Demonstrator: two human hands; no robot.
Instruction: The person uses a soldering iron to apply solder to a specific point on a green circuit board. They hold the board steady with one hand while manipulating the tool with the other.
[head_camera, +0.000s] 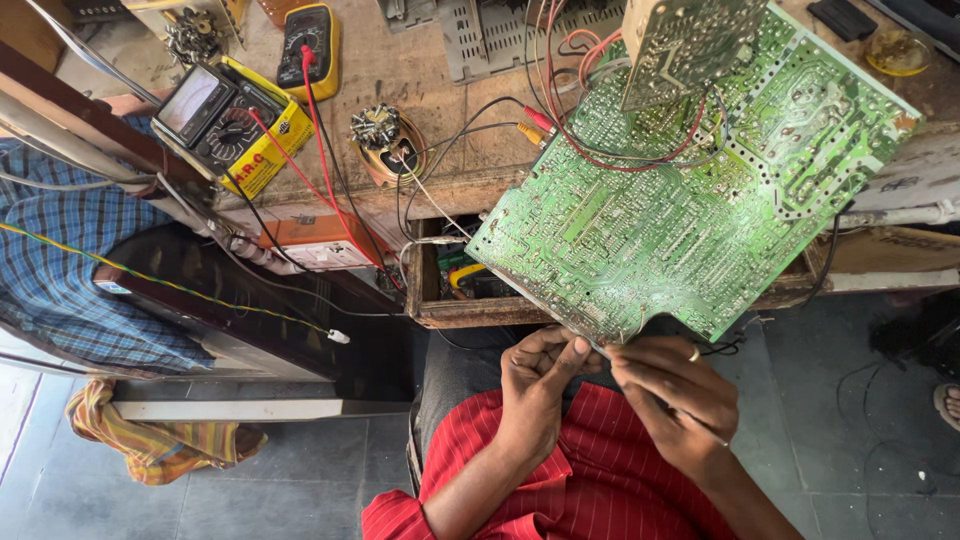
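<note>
Our left hand (540, 375) & right hand (668, 392), fingers pinching something thin, unclear what, at green circuit board (690, 190) edge over worktop (400, 80).

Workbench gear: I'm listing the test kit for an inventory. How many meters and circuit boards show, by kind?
Analogue meter, yellow case: 1
Digital multimeter, yellow and black: 1
Green circuit board, lower edge at both hands, left hand and right hand: 1
Total: 3

The large green circuit board (690, 190) fills the centre right, blocking the bench behind it. Red and black wires (330, 190) cross the upper left between two multimeters (225, 120), beside an open wooden drawer (450, 290). Open tiled floor (300, 490) lies at lower left, except a striped cloth (150, 440).
</note>
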